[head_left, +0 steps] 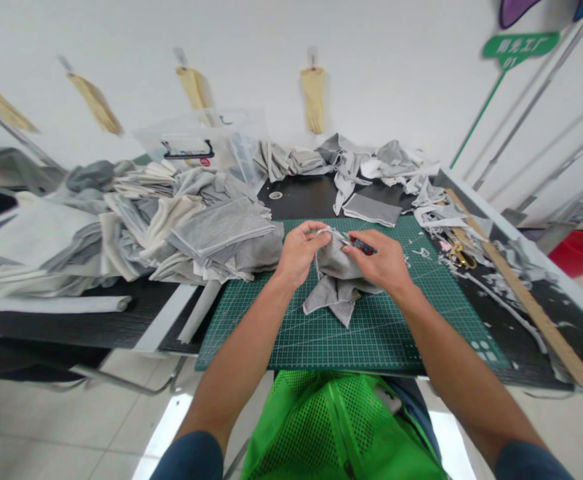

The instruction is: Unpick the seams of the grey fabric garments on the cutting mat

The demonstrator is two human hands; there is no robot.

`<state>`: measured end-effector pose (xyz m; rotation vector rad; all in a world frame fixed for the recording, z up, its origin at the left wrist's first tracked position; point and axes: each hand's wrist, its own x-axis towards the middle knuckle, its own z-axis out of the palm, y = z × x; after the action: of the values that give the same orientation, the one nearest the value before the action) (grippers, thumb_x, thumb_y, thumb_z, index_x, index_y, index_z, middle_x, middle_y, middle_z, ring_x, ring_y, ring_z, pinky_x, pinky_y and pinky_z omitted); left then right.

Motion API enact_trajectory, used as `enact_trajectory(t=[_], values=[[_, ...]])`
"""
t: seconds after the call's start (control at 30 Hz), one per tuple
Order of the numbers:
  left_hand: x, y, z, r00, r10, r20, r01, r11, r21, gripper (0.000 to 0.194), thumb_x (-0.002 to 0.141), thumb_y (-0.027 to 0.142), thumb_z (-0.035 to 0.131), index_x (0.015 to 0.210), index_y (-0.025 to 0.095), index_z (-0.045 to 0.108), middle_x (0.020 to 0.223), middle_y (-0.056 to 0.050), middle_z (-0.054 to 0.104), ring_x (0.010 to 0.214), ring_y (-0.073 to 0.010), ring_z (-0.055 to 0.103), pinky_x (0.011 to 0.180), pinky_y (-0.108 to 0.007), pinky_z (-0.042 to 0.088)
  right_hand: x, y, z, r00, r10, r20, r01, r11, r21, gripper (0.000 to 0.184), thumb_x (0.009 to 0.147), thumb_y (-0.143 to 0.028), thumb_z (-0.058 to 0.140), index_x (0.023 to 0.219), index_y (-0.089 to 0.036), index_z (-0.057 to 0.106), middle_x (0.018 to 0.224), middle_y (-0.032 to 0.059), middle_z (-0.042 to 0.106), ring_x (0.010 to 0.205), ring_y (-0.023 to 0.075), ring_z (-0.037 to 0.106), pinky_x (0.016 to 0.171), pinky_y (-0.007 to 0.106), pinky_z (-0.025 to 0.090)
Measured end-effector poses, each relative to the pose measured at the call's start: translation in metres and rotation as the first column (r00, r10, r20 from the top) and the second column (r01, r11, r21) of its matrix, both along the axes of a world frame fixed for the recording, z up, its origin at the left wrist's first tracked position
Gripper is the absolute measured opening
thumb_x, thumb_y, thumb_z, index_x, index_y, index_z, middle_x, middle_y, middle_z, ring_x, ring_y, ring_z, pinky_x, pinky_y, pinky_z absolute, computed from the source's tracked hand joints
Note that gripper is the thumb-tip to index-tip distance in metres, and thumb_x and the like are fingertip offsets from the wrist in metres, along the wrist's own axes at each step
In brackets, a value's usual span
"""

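Observation:
My left hand (pixel 301 252) is closed in a pinch on the pale edge of a grey cloth piece (pixel 338 267). The cloth hangs in folds, and its pointed corners rest on the green cutting mat (pixel 281 333). My right hand (pixel 382 259) is wrapped round a small tool with a dark patterned handle (pixel 364 247). A thin metal tip points from it toward the cloth edge beside my left fingers; its exact kind is too small to tell.
A large heap of folded grey cloths (pixel 221 230) covers the left side. Scraps (pixel 396 160) lie at the back. Gold-handled scissors (pixel 461 256), a wooden ruler (pixel 531 300) and offcuts lie right. A clear plastic box (pixel 241 150) stands behind; a red bucket (pixel 578 257) is beyond the table.

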<state>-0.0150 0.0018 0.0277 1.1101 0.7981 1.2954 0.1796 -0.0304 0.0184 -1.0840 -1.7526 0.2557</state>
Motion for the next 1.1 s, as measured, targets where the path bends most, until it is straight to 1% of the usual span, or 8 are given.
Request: enact_trajectory(t=[0.33,0.53,0.67,0.8,0.9,1.1], values=[[0.0034,-0.0039,-0.0017,0.999,-0.012,-0.05,0.012,1.0,0.015,0.038,0.066,0.028,0.088,0.097,0.018,0.069,0.079,-0.002,0.074,0.069,-0.0137,0.065,0.067,-0.025,0.049,-0.002,-0.0015,-0.0028,1.0,0.008,-0.009,-0.008,1.0,0.027,0.025,0.092,-0.037,0.072,0.114,-0.029,0.079,0.108,0.007,0.078,0.101,0.0262,0.07,0.094,0.042,0.055],[0.0035,-0.0047,-0.0012,0.999,-0.026,-0.044,0.026,1.0,0.004,0.036,0.067,0.026,0.087,0.097,0.018,0.069,0.075,-0.001,0.072,0.065,-0.0119,0.063,0.064,-0.023,0.047,-0.0038,-0.0004,-0.0044,0.999,-0.032,0.016,0.03,0.995,0.091,0.023,0.092,-0.037,0.073,0.11,-0.026,0.08,0.104,0.0067,0.079,0.097,0.0247,0.072,0.091,0.04,0.058],[0.0038,-0.005,-0.0008,0.998,-0.017,-0.06,0.017,1.0,-0.008,0.035,0.066,0.024,0.086,0.097,0.018,0.069,0.074,-0.001,0.072,0.065,-0.0122,0.064,0.063,-0.023,0.046,-0.0045,0.0008,-0.006,0.999,-0.043,0.027,0.039,0.987,0.155,0.021,0.092,-0.034,0.074,0.109,-0.025,0.081,0.103,0.0065,0.08,0.095,0.024,0.073,0.088,0.039,0.059],[0.004,-0.0046,-0.0002,0.997,-0.008,-0.077,0.007,1.0,-0.018,0.035,0.065,0.023,0.085,0.096,0.017,0.07,0.074,-0.001,0.072,0.065,-0.0125,0.063,0.063,-0.023,0.046,-0.0051,0.0007,-0.0066,0.997,-0.051,0.051,0.041,0.981,0.188,0.019,0.092,-0.032,0.074,0.108,-0.025,0.082,0.101,0.0061,0.081,0.094,0.0241,0.073,0.088,0.039,0.059],[0.0038,-0.004,-0.0001,0.996,-0.006,-0.085,0.004,1.0,-0.022,0.034,0.065,0.023,0.084,0.096,0.017,0.069,0.074,-0.001,0.072,0.065,-0.0125,0.063,0.063,-0.024,0.045,-0.0059,-0.0001,-0.0059,0.996,-0.064,0.061,0.052,0.982,0.183,0.017,0.092,-0.031,0.073,0.105,-0.025,0.082,0.101,0.0062,0.081,0.095,0.0243,0.074,0.089,0.039,0.059],[0.003,-0.0038,-0.001,0.996,-0.026,-0.083,0.025,1.0,-0.008,0.037,0.066,0.023,0.085,0.099,0.018,0.069,0.074,0.0,0.071,0.066,-0.0127,0.064,0.063,-0.024,0.045,-0.0062,-0.0008,-0.0042,0.995,-0.077,0.071,0.067,0.989,0.13,0.017,0.092,-0.032,0.073,0.104,-0.026,0.083,0.101,0.0052,0.081,0.095,0.0242,0.073,0.09,0.039,0.059]])
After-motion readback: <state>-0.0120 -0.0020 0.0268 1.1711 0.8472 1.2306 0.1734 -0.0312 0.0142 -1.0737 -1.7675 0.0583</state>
